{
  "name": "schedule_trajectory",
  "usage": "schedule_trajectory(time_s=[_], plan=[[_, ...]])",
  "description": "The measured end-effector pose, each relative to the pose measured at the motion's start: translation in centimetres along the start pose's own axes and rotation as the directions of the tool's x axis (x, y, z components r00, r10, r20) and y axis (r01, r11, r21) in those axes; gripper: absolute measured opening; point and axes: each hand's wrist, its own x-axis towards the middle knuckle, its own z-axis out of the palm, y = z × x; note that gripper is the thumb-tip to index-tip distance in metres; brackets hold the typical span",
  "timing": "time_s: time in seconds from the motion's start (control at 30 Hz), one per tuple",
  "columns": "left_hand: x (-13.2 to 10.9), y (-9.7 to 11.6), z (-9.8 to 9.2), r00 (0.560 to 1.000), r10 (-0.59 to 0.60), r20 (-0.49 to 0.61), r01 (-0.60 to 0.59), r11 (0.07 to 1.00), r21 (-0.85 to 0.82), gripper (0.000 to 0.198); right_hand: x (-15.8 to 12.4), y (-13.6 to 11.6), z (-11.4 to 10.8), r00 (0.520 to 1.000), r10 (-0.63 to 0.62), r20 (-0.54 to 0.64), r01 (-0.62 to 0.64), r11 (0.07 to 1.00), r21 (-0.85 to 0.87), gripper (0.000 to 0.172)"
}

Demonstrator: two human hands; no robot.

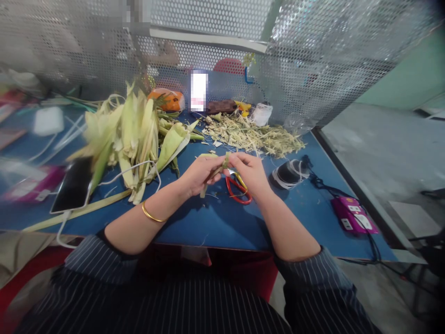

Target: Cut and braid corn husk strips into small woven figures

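Over the middle of the blue table (215,222), my left hand (201,175) and my right hand (249,172) come together. Between their closed fingertips is a small piece of green corn husk (226,160), which both pinch; a pale strip hangs below my left hand. Its exact folding is too small to make out. Red-handled scissors (239,194) lie on the table just below my right hand, partly hidden by it. To the left, a large pile of pale green corn husks (130,130) fans out. Shredded husk scraps (257,134) are heaped behind my hands.
A phone (72,185) with a white cable lies at left. On the right are a dark cylinder wound with white cord (290,174) and a purple power strip (352,215). An orange packet (167,99) sits against the perforated metal screen (205,51) at the back.
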Motion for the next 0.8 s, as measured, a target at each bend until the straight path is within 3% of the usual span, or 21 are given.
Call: schedule_trajectory(time_s=[0.13,0.47,0.57,0.67,0.73,0.8], plan=[[-0.1,-0.5,0.4,1.000,-0.011,0.027,0.009,0.998,0.063,0.027,-0.2,0.2,0.5,0.992,0.125,-0.020,-0.116,0.961,0.252,0.027],[0.1,-1.0,-0.5,0.993,0.003,0.118,-0.027,0.979,0.202,0.039,-0.6,0.1,1.4,0.960,0.224,-0.168,-0.187,0.959,0.211,0.025],[0.1,-0.9,-0.3,0.996,-0.002,0.094,-0.021,0.971,0.238,0.038,-0.5,0.1,0.7,0.976,0.090,-0.199,-0.101,0.994,-0.048,0.031],[-0.1,-0.7,0.2,0.999,0.008,0.032,-0.017,0.961,0.277,0.029,-0.2,-0.3,-0.4,0.923,-0.259,-0.285,0.107,0.884,-0.456,0.033],[-0.3,-0.7,0.5,0.999,0.027,0.023,-0.033,0.940,0.339,0.025,-0.1,-0.7,-0.9,0.895,-0.395,-0.207,0.224,0.799,-0.558,0.028],[-0.4,-0.8,0.8,0.997,0.051,0.063,-0.073,0.904,0.422,0.026,-0.2,-1.0,-1.0,0.951,-0.309,-0.016,0.263,0.835,-0.483,0.024]])
